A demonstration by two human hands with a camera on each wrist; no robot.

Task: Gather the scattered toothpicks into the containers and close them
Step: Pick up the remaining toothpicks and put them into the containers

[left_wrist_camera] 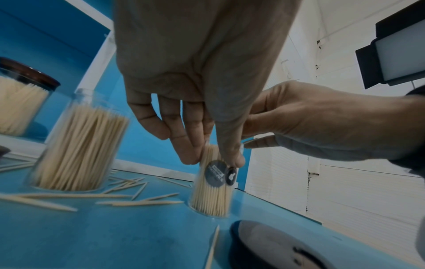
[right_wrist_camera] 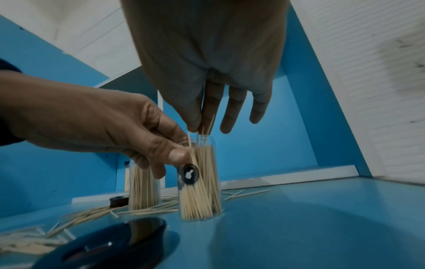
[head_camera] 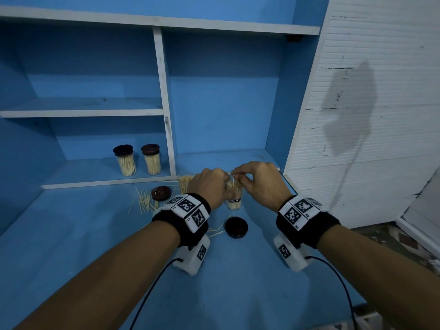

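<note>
A few thin, light toothpicks (right_wrist_camera: 202, 131), which could snap if squeezed, are pinched near their tops by the right hand (head_camera: 259, 179) over the open jar (right_wrist_camera: 200, 180) that the left hand (head_camera: 209, 186) grips by its rim in the middle of the blue table (head_camera: 95, 234).
</note>
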